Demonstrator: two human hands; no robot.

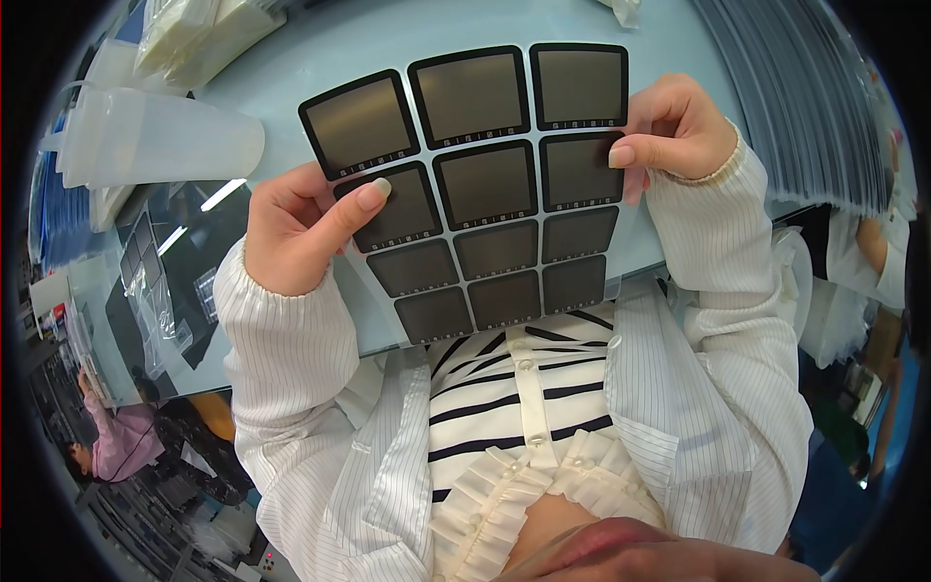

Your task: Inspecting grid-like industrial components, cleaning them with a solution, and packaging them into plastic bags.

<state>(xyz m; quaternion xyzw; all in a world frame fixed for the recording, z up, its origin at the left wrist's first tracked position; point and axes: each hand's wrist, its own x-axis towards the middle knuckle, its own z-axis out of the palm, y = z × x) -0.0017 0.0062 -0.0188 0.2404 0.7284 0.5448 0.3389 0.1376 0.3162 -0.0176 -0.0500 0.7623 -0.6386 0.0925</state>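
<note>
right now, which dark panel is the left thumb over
The second panel down in the left column; the left thumb overlaps only this one.

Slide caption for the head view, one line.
Left hand and right hand grip a sheet of dark panels by opposite edges.

Pale, bluish table (pixel 339 39) with a smooth top, stretching across the upper frame.
Pale plastic packets (pixel 208 39) are heaped at upper left, a translucent plastic jug (pixel 160 136) just below them; a thick stack of grey sheets (pixel 800 107) fills the upper right.
</note>
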